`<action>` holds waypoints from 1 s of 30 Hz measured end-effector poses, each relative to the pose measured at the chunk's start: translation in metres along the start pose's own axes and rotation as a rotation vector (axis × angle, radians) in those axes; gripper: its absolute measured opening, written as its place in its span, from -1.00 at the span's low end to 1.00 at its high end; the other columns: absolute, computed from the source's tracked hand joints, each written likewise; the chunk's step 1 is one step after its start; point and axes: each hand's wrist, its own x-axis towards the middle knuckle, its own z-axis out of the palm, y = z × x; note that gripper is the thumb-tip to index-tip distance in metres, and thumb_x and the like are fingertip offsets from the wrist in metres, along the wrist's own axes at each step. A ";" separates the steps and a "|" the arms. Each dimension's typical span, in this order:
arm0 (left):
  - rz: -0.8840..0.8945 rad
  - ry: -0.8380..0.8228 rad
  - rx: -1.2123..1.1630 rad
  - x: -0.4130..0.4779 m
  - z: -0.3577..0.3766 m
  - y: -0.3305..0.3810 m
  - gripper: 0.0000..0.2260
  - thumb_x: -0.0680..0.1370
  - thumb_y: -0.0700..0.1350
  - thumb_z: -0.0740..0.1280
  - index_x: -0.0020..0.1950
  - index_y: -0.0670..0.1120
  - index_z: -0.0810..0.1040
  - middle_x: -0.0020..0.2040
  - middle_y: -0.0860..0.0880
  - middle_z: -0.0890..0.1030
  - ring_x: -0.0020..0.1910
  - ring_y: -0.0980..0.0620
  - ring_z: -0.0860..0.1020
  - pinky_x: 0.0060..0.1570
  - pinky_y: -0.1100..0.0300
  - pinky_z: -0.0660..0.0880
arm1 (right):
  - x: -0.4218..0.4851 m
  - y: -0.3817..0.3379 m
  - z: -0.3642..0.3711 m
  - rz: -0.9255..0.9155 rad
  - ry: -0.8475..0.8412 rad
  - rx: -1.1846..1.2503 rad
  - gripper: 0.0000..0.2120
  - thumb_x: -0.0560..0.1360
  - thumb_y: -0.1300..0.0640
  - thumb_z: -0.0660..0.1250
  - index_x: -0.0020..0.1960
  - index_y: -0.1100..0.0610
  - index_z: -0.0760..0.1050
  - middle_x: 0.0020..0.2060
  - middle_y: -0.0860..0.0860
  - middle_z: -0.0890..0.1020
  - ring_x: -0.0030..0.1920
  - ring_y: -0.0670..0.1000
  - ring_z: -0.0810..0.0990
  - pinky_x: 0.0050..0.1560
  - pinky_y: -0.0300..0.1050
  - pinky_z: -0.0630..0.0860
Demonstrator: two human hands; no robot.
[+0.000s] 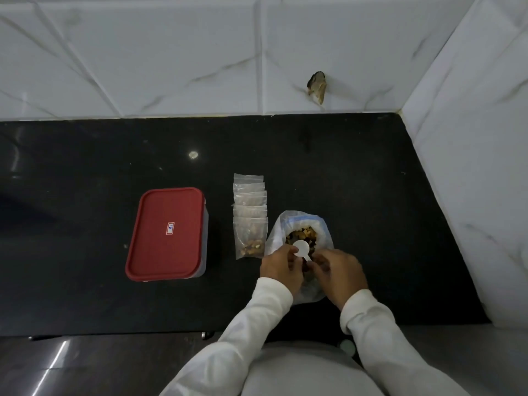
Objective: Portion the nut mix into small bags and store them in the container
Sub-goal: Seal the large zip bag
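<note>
The nut mix (303, 233) sits in a large clear bag (297, 221) that stands open on the black counter (85, 167), right of centre and close to the near edge. A white scoop (301, 248) lies over the mouth of the bag, bowl up and handle slanting down toward the person. The right hand (340, 270) pinches the end of that handle with its fingertips. The left hand (281, 267) is curled at the near rim of the bag, its fingers touching the edge of the scoop's bowl; what it grasps, if anything, cannot be told. Both arms wear white sleeves (257, 318).

Just left of the large bag lies a row of small bags (250, 212), overlapping one another and running away from the person; the nearest holds a portion of nuts in its lower end. Further left, apart from them, stands the container (206, 238) with its red lid (165, 207) on and a small sticker (170, 228) in the middle of it. White marble-patterned tiles (171, 52) rise behind the counter and along its right side
</note>
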 end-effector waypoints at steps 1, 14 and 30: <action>-0.027 -0.002 0.006 0.002 0.002 0.002 -0.77 0.59 -0.10 0.32 0.24 0.00 0.55 0.11 -0.01 0.64 0.13 -0.01 0.60 0.23 0.10 0.52 | 0.001 -0.001 0.000 0.027 -0.035 -0.023 -0.79 0.54 -0.09 0.30 0.12 -0.06 0.55 -0.04 -0.09 0.60 -0.02 -0.09 0.56 0.00 -0.21 0.51; 0.030 0.081 -0.287 -0.007 0.009 0.033 -0.75 0.56 -0.25 0.34 0.10 0.09 0.50 -0.03 0.10 0.66 -0.03 0.17 0.63 0.09 0.22 0.57 | -0.004 0.003 -0.037 0.137 0.048 0.629 -0.89 0.48 0.09 0.43 -0.02 -0.07 0.61 -0.15 -0.19 0.67 -0.11 -0.26 0.63 -0.09 -0.39 0.49; -0.218 -0.284 -0.483 0.038 0.112 0.090 -0.64 0.60 -0.31 0.14 0.33 -0.06 0.51 0.27 -0.05 0.54 0.22 -0.05 0.50 0.34 0.06 0.40 | 0.037 0.085 -0.052 0.446 0.147 0.469 -0.84 0.50 0.15 0.41 0.07 0.06 0.65 -0.06 -0.01 0.70 -0.04 -0.03 0.65 0.08 -0.17 0.52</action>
